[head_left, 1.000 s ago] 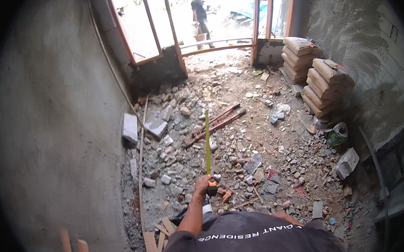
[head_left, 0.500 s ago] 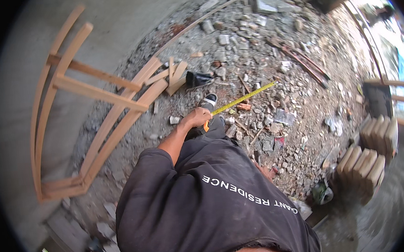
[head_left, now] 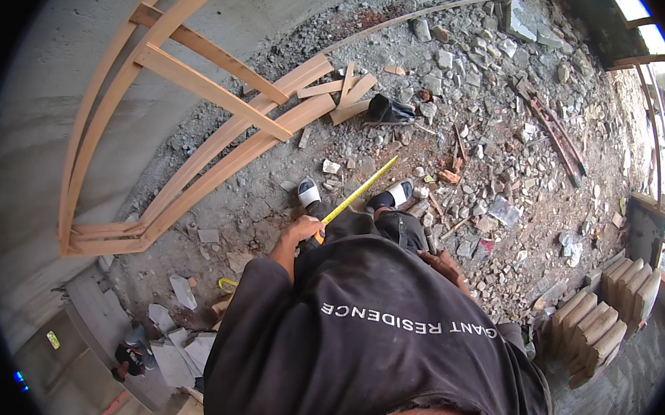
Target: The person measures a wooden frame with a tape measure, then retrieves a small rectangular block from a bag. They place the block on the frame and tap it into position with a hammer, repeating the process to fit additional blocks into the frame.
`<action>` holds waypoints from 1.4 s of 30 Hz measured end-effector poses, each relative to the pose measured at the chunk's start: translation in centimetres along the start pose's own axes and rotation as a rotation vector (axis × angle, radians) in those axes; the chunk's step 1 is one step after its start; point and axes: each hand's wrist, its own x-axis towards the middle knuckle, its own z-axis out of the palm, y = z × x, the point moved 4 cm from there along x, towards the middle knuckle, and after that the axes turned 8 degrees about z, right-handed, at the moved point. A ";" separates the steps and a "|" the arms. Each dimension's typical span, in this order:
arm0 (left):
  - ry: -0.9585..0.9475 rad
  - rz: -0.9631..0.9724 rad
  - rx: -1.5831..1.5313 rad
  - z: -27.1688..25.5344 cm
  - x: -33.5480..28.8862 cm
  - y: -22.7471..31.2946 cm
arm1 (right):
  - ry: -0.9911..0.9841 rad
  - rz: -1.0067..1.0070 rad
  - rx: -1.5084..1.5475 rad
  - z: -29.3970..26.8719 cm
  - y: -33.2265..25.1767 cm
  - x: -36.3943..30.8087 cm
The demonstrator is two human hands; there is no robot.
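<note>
My left hand (head_left: 301,229) is closed round a tape measure with an orange case (head_left: 319,237). Its yellow blade (head_left: 358,192) sticks out stiffly, up and to the right, over the gap between my feet. By my right thigh, my right hand (head_left: 444,266) looks closed, with the dark end of a rod-like thing (head_left: 429,236) jutting past its fingers; its kind I cannot make out. To the left, a tall frame of pale timber (head_left: 153,228) with curved-looking rails and two crosspieces leans at the grey wall, apart from both hands.
Rubble (head_left: 490,150) covers the ground ahead. Cut wood pieces (head_left: 352,98) and a black object (head_left: 389,111) lie beyond my feet. Two long bars (head_left: 551,130) rest on the rubble. Filled sacks (head_left: 584,329) are stacked at right. A person (head_left: 131,356) is at the lower left.
My view has shifted, so the timber frame sits higher and both my feet now show. The tape measure stays in my left hand, its blade still out. More of my right hand is visible.
</note>
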 end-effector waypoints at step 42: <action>0.386 0.106 -0.307 -17.2 12.9 -21.2 | 0.338 -0.128 -0.598 12.0 -28.2 37.2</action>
